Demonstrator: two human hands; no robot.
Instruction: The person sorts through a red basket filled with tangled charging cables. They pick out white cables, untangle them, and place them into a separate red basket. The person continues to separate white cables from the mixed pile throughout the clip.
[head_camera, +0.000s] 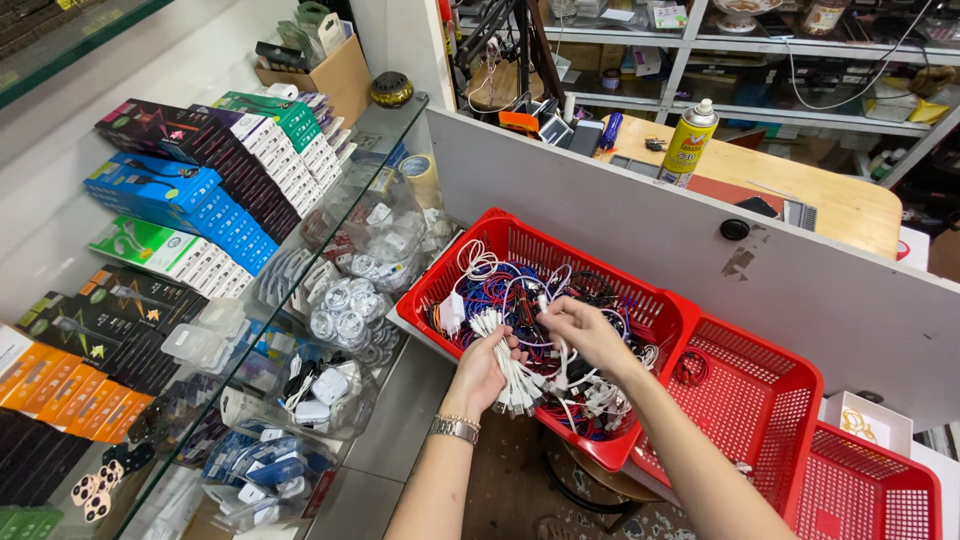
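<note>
Currently observed: person stands at a shop counter, both hands over a red basket of tangled cables.
Left hand (483, 372): fingers closed around a bundle of short white cables (510, 365), plug ends fanned out at upper left, tails hanging below the palm; a metal bracelet (455, 428) sits on the wrist.
Right hand (585, 328): thumb and fingertips pinched together on one white cable (562, 362) that trails down into the tangle.
Location of cables: the bundle is held above the near edge of the first red basket (530, 250); the loose heap of white, blue and red cables (575, 300) lies inside it.
Technique note (judgement): the pinched cable looks knotted with its neighbours, so a slow lift near the plug should free it better than a jerk; keeping plug ends aligned in the left fist should keep the bundle even.
Risk (judgement): tails dangling under the left hand could snag the heap.
Count, red baskets: three in a row; the second (750, 400) holds one small dark coil, the third (865, 490) is cut off by the frame.
Count, hands: two, both the person's own.
Count, cables in bundle: roughly a dozen; exact number cannot be told.
Count, spray cans: one yellow can (688, 142) on the wooden desk (850, 205) behind the grey partition (620, 230).
Surroundings: glass display case (300, 330) at left, stacked with boxed accessories and bagged chargers.
</note>
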